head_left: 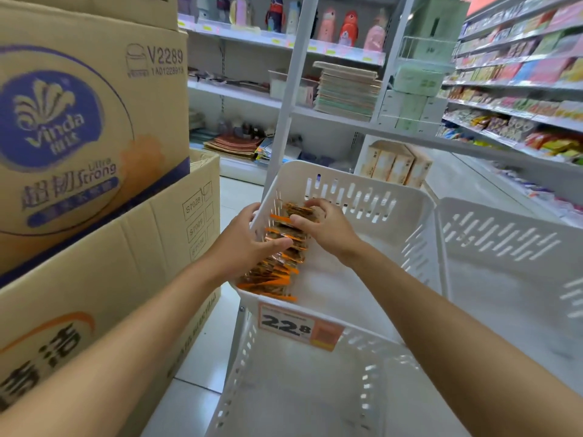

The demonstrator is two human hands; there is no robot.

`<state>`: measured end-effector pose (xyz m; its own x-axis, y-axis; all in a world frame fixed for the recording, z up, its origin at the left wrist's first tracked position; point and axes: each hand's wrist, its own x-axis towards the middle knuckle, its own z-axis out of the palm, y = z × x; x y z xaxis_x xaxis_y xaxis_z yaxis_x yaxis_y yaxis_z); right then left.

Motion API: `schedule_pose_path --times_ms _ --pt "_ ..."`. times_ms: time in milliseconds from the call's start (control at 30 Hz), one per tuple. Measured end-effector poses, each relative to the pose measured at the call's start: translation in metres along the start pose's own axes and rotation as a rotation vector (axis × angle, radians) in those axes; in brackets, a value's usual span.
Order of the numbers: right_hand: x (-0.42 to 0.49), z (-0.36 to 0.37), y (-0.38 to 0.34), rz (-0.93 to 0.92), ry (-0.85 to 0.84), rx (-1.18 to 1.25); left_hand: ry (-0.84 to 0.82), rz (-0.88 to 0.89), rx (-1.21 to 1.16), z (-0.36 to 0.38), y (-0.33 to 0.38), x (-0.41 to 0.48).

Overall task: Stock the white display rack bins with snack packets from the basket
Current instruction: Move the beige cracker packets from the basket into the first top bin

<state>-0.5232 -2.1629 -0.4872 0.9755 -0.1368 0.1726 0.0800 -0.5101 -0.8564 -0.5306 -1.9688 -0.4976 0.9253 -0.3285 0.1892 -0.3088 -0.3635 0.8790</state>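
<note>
While both hands reach into the upper white slotted plastic bin (362,190), a row of orange-edged snack packets (277,272) stands on edge along its left wall. Fairly straight fingers of the left hand (249,244) press on the row's middle; the right hand (325,228) curls fingers and thumb round packets at the far end. Stacked brown cardboard boxes (94,152) crowd the left side. An orange price tag (299,326) hangs on the front rim, above a lower white bin (239,373)
</note>
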Motion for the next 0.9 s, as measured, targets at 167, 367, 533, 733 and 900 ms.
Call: schedule_pose_path --times_ms 167,367,533,733,900 --pt "-0.008 -0.001 -0.001 0.034 -0.025 0.049 0.032 -0.022 0.081 0.000 0.006 -0.004" --pt "-0.085 -0.021 -0.018 -0.062 0.149 -0.239 0.218 0.047 0.458 0.009 0.034 -0.058" --pt "-0.212 -0.035 -0.038 -0.128 0.249 -0.302 0.104 0.216 0.380 0.041 0.068 -0.156" --pt "-0.389 -0.039 0.022 0.074 -0.009 -0.387 -0.201 0.043 0.215 0.095 0.056 -0.290" --pt "-0.492 -0.040 0.085 0.307 -0.142 -0.467 -0.292 -0.125 0.145 0.120 0.018 -0.364"
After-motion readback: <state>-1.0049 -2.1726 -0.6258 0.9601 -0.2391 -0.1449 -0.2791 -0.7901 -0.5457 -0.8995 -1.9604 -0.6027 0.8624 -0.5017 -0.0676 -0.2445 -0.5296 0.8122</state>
